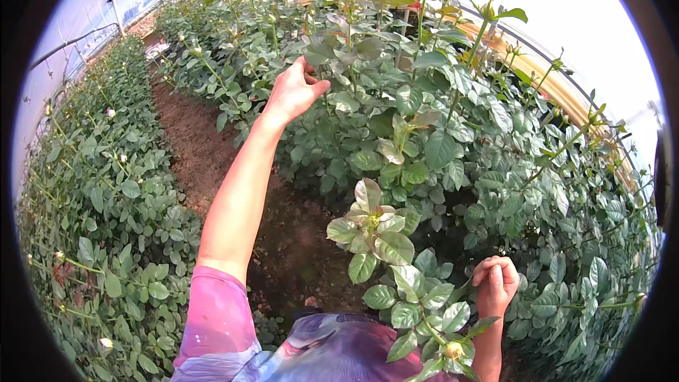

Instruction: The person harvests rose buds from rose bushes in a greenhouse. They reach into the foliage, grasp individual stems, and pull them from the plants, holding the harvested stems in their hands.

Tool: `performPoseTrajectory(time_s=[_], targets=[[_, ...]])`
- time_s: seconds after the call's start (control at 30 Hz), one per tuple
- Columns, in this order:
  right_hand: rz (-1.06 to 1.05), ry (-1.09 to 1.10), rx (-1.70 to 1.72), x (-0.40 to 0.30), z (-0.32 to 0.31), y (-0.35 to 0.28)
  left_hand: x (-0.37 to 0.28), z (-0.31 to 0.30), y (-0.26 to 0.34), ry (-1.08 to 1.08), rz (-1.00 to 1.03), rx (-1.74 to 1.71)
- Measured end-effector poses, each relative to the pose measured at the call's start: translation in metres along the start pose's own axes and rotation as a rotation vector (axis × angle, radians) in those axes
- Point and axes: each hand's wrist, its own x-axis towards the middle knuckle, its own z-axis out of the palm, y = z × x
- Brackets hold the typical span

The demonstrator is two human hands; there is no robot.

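Observation:
My left hand (298, 87) reaches forward to the rose bushes (366, 132), its thumb and fingers bent around the edge of the upper leaves; whether it pinches a leaf or stem cannot be told. At the lower right my right hand (496, 278) is raised with its fingers curled in against the thumb, beside the foliage. Nothing can be made out for certain between its fingertips. Between my arms, close to my chest, stands a leafy rose shoot (379, 225) with pale reddish young leaves. Near it, low down, a pale yellow rosebud (453, 350) shows among leaves.
A bare soil path (185, 138) runs between the bushes and another rose row (116, 191) on the left, which has small pale buds. Tall budded stems (480, 37) rise at the upper right. Behind are yellowish sheeting (509, 48) and a greenhouse's metal frame (116, 16).

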Motion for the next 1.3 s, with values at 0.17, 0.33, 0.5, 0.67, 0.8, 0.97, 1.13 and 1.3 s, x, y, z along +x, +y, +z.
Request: performPoseTrajectory(time_s=[0.17,0.33,0.5,0.67,0.8,0.97,1.13,1.3], targets=[[-0.095,-0.067,-0.167,0.034,0.075,-0.049,0.007,0.006,-0.030,-0.075,0.164,0.121],[-0.137,-0.557,-0.459,0.109,0.155,-0.093,-0.012,-0.021,-0.051,-0.197,0.320,0.158],[-0.109,-0.731,-0.532,0.164,0.250,-0.097,-0.031,-0.057,-0.050,-0.415,0.237,0.147],[-0.303,-0.840,-0.562,0.185,0.318,-0.058,-0.044,-0.076,-0.029,-0.609,0.160,0.015],[-0.316,-0.679,-0.747,0.187,0.343,-0.041,-0.042,-0.077,-0.041,-0.819,-0.023,-0.227],[-0.206,-0.717,-0.957,0.194,0.360,-0.040,-0.045,-0.070,-0.058,-0.887,-0.150,-0.475],[0.001,-0.771,-0.799,0.198,0.344,-0.026,-0.056,-0.058,-0.055,-0.468,0.060,-0.609],[0.307,-0.762,-0.421,0.209,0.331,-0.010,-0.088,-0.073,-0.031,-0.462,-0.065,-0.779]])
